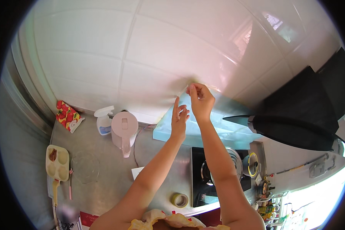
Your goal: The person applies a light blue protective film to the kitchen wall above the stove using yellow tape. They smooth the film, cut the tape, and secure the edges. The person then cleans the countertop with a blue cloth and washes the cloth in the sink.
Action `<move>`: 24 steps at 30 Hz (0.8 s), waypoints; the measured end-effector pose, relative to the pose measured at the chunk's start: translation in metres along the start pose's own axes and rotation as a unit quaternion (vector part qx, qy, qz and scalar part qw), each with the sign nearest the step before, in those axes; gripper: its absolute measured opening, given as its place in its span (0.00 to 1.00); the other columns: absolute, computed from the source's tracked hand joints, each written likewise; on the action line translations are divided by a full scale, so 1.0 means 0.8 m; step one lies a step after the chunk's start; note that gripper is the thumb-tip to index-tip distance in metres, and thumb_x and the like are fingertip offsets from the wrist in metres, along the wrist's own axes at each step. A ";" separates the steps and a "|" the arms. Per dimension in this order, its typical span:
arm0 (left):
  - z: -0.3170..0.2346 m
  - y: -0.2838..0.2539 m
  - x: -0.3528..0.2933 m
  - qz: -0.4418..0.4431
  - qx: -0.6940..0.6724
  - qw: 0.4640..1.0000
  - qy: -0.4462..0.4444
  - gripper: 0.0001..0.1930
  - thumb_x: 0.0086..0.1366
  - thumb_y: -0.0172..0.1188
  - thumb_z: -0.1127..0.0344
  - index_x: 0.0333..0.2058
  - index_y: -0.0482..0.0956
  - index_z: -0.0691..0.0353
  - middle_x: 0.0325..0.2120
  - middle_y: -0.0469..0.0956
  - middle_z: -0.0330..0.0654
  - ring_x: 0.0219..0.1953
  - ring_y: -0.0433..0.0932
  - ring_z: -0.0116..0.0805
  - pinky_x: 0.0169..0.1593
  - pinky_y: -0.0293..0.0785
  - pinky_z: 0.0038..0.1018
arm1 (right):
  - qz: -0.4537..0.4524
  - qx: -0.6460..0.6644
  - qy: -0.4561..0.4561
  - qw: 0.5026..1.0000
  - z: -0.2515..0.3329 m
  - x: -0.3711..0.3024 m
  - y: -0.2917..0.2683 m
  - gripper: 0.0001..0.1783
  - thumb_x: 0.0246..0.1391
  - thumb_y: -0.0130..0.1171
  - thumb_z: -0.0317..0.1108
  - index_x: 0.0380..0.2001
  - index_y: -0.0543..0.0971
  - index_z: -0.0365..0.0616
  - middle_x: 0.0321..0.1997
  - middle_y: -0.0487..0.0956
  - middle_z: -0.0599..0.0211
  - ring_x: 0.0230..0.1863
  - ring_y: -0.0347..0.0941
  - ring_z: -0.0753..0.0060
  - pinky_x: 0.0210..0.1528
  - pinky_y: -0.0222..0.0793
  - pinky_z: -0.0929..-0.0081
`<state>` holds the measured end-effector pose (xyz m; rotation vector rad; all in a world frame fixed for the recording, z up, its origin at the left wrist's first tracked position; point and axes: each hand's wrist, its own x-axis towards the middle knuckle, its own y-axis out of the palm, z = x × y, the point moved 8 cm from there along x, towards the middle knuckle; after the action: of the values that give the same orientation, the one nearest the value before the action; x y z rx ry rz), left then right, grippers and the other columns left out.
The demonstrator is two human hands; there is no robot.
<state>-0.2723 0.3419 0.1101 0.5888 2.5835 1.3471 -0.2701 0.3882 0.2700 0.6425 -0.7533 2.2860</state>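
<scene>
A light blue sheet (163,132) is up against the white tiled wall above the stove, its lower edge near the counter. My right hand (202,102) is raised to the sheet's upper left corner, thumb and fingertips pinched together. What they pinch is too small to make out. Just below and to the left, my left hand (179,122) is by the sheet's left edge, index finger stretched upward and the other fingers loosely bent, with nothing visible in it. On the counter between my forearms lies a roll of tape (179,200).
A black range hood (299,119) juts out at right, close to my right arm. Below are a black cooktop (197,191) and a blue pot (252,165). Left on the steel counter stand a pink kettle (124,128), a white spray bottle (104,122) and a four-hole pan (57,163).
</scene>
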 end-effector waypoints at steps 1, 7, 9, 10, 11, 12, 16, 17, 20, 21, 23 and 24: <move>0.001 0.002 -0.002 0.002 -0.004 1.000 -0.003 0.32 0.73 0.54 0.57 0.72 0.52 0.39 0.51 0.66 0.35 0.49 0.68 0.25 0.55 0.66 0.27 | -0.004 0.048 0.025 0.999 -0.003 0.003 -0.001 0.07 0.61 0.59 0.27 0.36 0.80 0.33 0.33 0.84 0.61 0.35 0.82 0.73 0.41 0.78 0.76; -0.003 -0.004 -0.007 -0.002 0.000 1.000 -0.014 0.33 0.73 0.54 0.55 0.72 0.51 0.40 0.52 0.65 0.34 0.49 0.67 0.26 0.55 0.65 0.30 | 0.021 0.125 0.089 0.988 -0.006 0.021 0.012 0.09 0.64 0.55 0.28 0.38 0.78 0.30 0.34 0.83 0.59 0.38 0.82 0.69 0.43 0.79 0.74; 0.002 -0.008 -0.010 -0.030 -0.052 0.998 -0.034 0.32 0.74 0.52 0.57 0.72 0.50 0.42 0.49 0.68 0.35 0.47 0.68 0.26 0.53 0.66 0.28 | 0.030 0.145 0.078 0.986 -0.005 0.022 0.019 0.10 0.65 0.55 0.28 0.40 0.79 0.29 0.35 0.83 0.60 0.40 0.82 0.68 0.46 0.78 0.74; 0.006 -0.009 -0.020 -0.060 -0.096 0.992 -0.062 0.32 0.74 0.52 0.58 0.72 0.50 0.42 0.49 0.68 0.35 0.46 0.68 0.26 0.52 0.67 0.28 | 0.028 0.171 0.071 0.982 -0.008 0.018 0.019 0.10 0.65 0.54 0.28 0.41 0.79 0.29 0.35 0.83 0.59 0.41 0.82 0.68 0.47 0.78 0.74; 0.011 -0.011 -0.029 -0.090 -0.138 0.982 -0.089 0.32 0.74 0.52 0.59 0.72 0.50 0.43 0.48 0.69 0.35 0.45 0.69 0.26 0.51 0.67 0.27 | 0.027 0.197 0.064 0.978 -0.013 0.014 0.020 0.11 0.65 0.54 0.28 0.42 0.79 0.29 0.36 0.83 0.59 0.41 0.82 0.68 0.48 0.78 0.74; 0.015 -0.022 -0.040 -0.093 -0.183 0.974 -0.096 0.28 0.74 0.51 0.60 0.70 0.56 0.45 0.46 0.70 0.35 0.43 0.69 0.25 0.49 0.68 0.26 | 0.031 0.157 0.061 0.985 -0.020 0.005 0.019 0.11 0.65 0.54 0.28 0.44 0.79 0.29 0.38 0.83 0.59 0.43 0.82 0.67 0.50 0.77 0.73; 0.050 -0.089 -0.108 -0.042 -0.081 0.984 -0.152 0.22 0.74 0.51 0.56 0.64 0.65 0.47 0.45 0.71 0.33 0.43 0.69 0.23 0.51 0.67 0.25 | 0.017 0.198 0.131 0.971 -0.067 -0.020 0.021 0.12 0.66 0.55 0.29 0.46 0.79 0.31 0.40 0.83 0.58 0.44 0.82 0.66 0.51 0.78 0.70; 0.061 -0.111 -0.131 -0.035 -0.084 0.980 -0.174 0.22 0.73 0.53 0.54 0.63 0.67 0.48 0.44 0.71 0.32 0.44 0.69 0.23 0.53 0.66 0.25 | 0.008 0.211 0.123 0.970 -0.068 -0.019 0.023 0.11 0.66 0.54 0.28 0.45 0.79 0.31 0.40 0.83 0.59 0.43 0.82 0.66 0.50 0.78 0.71; 0.078 -0.178 -0.214 -0.050 -0.063 0.971 -0.224 0.21 0.73 0.52 0.51 0.61 0.69 0.48 0.44 0.71 0.30 0.44 0.69 0.22 0.53 0.66 0.25 | -0.001 0.281 0.142 0.949 -0.070 -0.027 0.037 0.11 0.66 0.54 0.28 0.44 0.80 0.31 0.39 0.84 0.61 0.43 0.81 0.68 0.49 0.77 0.73; 0.078 -0.198 -0.234 -0.051 -0.058 0.970 -0.232 0.20 0.74 0.52 0.51 0.60 0.70 0.49 0.43 0.71 0.30 0.44 0.70 0.22 0.53 0.66 0.25 | -0.001 0.311 0.149 0.939 -0.067 -0.027 0.045 0.11 0.66 0.54 0.28 0.44 0.80 0.31 0.40 0.84 0.61 0.43 0.81 0.68 0.49 0.77 0.73; 0.081 -0.217 -0.275 -0.071 -0.055 0.957 -0.276 0.18 0.73 0.52 0.53 0.58 0.72 0.48 0.42 0.71 0.28 0.43 0.69 0.21 0.52 0.65 0.25 | 0.037 0.234 0.173 0.956 -0.111 -0.047 0.045 0.11 0.65 0.55 0.29 0.43 0.80 0.31 0.39 0.84 0.62 0.42 0.81 0.71 0.49 0.76 0.75; 0.081 -0.227 -0.296 -0.084 -0.055 0.950 -0.296 0.17 0.73 0.52 0.54 0.58 0.73 0.48 0.41 0.71 0.28 0.43 0.69 0.21 0.51 0.65 0.25 | 0.086 0.086 0.186 0.975 -0.134 -0.064 0.048 0.11 0.64 0.57 0.30 0.42 0.81 0.32 0.39 0.85 0.62 0.42 0.80 0.74 0.48 0.76 0.77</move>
<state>-0.0847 0.1980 -0.0834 0.6202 2.0120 1.0467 -0.2880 0.4125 0.1486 0.2139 -0.4472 2.5495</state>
